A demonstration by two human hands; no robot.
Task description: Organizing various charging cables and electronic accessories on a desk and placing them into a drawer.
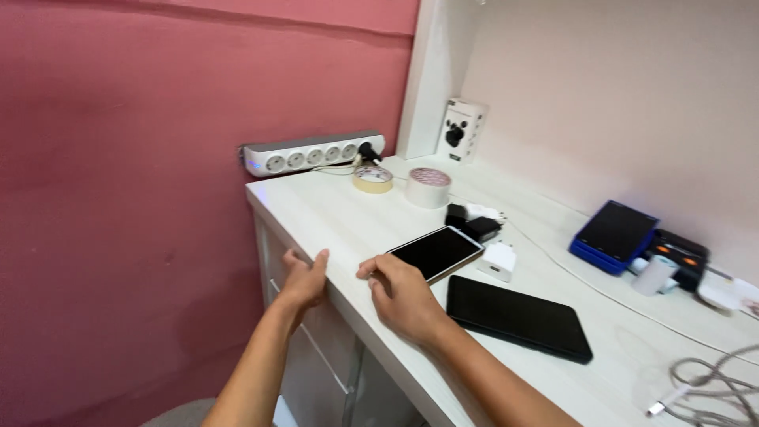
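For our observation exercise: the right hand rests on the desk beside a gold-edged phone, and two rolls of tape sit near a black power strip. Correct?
Not quite. The head view shows the power strip is white, not black. The right hand does rest on the desk beside the gold-edged phone, with two tape rolls nearby.

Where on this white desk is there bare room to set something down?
Bare desk: between near-left corner, tape rolls and gold-edged phone. Also right of the black tablet, before the grey cables. Crowded around the white charger and blue device.

Grey cable coil (715, 387) is cut off at the picture's right edge. Left hand (303, 278) fingers hidden below the worktop (332, 213) front edge.
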